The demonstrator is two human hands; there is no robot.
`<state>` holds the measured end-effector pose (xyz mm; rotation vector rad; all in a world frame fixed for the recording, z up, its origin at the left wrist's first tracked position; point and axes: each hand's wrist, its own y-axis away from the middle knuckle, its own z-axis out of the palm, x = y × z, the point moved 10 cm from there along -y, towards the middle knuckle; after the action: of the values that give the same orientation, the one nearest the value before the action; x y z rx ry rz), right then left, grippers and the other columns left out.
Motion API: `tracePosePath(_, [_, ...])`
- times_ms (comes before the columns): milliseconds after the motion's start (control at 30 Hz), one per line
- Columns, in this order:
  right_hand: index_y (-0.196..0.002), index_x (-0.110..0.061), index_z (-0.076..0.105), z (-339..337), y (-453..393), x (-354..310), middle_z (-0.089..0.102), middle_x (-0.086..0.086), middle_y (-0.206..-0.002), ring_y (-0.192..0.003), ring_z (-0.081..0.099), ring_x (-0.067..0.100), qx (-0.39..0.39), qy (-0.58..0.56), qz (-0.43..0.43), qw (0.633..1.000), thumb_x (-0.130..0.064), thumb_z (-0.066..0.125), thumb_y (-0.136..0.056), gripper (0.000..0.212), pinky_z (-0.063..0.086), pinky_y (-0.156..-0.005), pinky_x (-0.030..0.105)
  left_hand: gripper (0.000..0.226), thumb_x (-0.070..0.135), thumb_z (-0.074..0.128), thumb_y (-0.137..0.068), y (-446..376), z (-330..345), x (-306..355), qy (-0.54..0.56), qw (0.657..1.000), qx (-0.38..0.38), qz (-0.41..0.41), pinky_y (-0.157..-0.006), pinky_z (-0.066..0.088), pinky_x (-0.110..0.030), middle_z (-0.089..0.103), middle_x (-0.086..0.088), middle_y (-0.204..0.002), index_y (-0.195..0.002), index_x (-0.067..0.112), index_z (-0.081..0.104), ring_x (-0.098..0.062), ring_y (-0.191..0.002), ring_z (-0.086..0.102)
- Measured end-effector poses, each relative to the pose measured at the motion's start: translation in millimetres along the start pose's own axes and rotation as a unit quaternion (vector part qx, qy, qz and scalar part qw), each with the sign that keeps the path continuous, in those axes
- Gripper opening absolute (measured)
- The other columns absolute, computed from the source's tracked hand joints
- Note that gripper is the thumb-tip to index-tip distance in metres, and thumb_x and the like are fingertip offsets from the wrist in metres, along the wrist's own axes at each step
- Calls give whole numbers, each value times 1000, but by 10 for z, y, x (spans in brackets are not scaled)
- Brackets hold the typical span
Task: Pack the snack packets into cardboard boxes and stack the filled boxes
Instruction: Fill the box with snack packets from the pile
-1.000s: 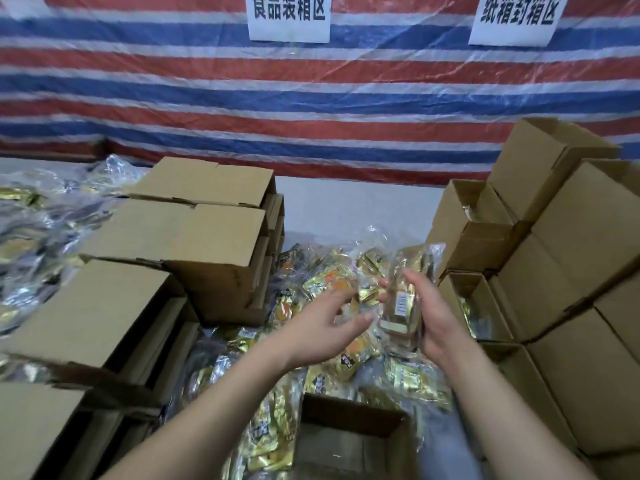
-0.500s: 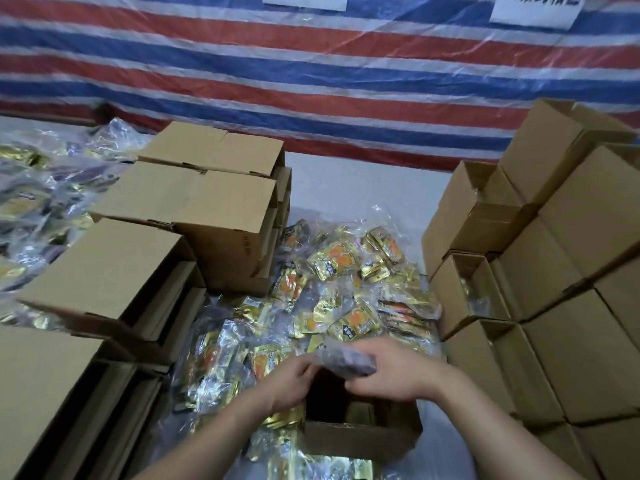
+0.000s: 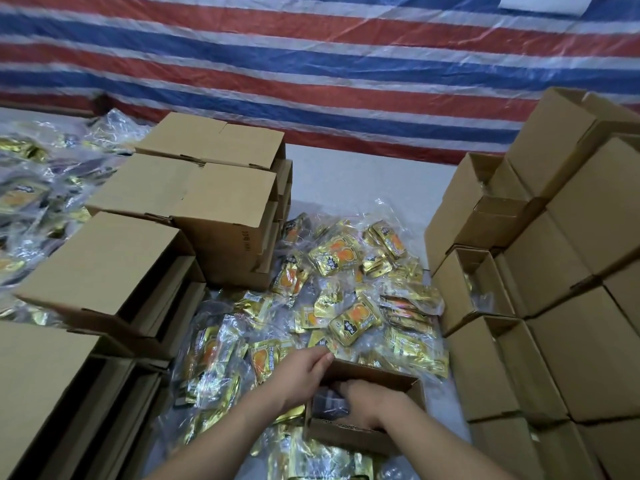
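Stacked cardboard boxes are seen flanking a heap of snack packets, before which an open box is steadied at its rim by the left hand, while the right hand, its grip hidden, is sunk inside upon a packet.
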<state>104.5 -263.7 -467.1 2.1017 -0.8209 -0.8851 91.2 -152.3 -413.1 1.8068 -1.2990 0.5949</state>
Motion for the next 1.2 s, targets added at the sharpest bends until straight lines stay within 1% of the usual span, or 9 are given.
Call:
tracePosePath(233, [-149,-23,42,21,5,149,55,-1,-141,-120,57,16,-1,-120,0,993,-43,64,-91,66,47,-99,28,27,36,43,-105,4,-1,-67,24,1000,6,-5,-74,45,-30,60,8,-80,-92,22,63,-11,-78,56])
tracePosePath(333, [-106,-30,67,-185,96,211,67,-7,-93,-73,62,9,48,-151,-11,987,-44,53,-98,22,50,-66,25,28,38,43,-105,-14,21,-87,30,999,3,-13,-72,46,-29,62,7,-80,-93,22,63,-10,-77,57])
tracePosePath(400, [-84,-27,63,-139,105,186,63,-4,-82,-70,58,15,13,-152,-3,988,-46,46,-100,31,48,-66,30,29,38,43,-105,-22,30,-86,24,1000,3,-12,-75,47,-30,63,6,-82,-94,22,63,-12,-80,58])
tracePosePath(600, [-128,-13,61,182,-50,66,58,12,-132,-115,56,26,-75,-115,50,989,-48,27,-103,55,40,-97,35,25,38,42,-105,-31,37,-132,13,1000,16,-9,-74,43,-18,64,11,-88,-93,28,62,-1,-83,56])
tracePosePath(700, [-119,-17,62,86,38,-5,60,9,-117,-91,59,19,-69,-108,34,991,-53,29,-101,52,45,-85,35,24,37,42,-106,-30,28,-157,27,999,15,-11,-73,43,-17,64,12,-89,-93,30,62,0,-84,57])
tracePosePath(833, [-88,-22,67,-334,357,-74,65,0,-82,-75,62,21,36,-180,-43,982,-44,45,-97,32,50,-65,32,26,39,43,-105,-42,35,-162,34,999,8,-15,-70,45,-20,66,8,-85,-89,32,62,-2,-79,59])
tracePosePath(933, [-91,-26,69,-832,615,46,72,3,-88,-81,70,18,182,-285,-76,938,-32,49,-101,24,53,-73,34,24,40,44,-104,-49,40,-174,44,999,7,-19,-72,46,-20,67,11,-89,-96,33,65,-1,-83,60])
tracePosePath(1033, [-87,-27,66,-1164,736,218,69,2,-83,-77,65,17,303,-225,-64,924,-36,46,-102,27,51,-72,36,21,42,44,-104,-59,42,-188,47,998,9,-27,-74,43,-19,65,16,-92,-97,38,63,2,-88,58])
tracePosePath(1200, [-71,-28,51,-906,489,488,59,-3,-71,-65,57,12,289,-119,21,950,-44,35,-105,41,44,-60,32,21,42,43,-104,-51,22,-169,41,999,9,-29,-74,42,-18,64,18,-93,-93,41,61,4,-89,57])
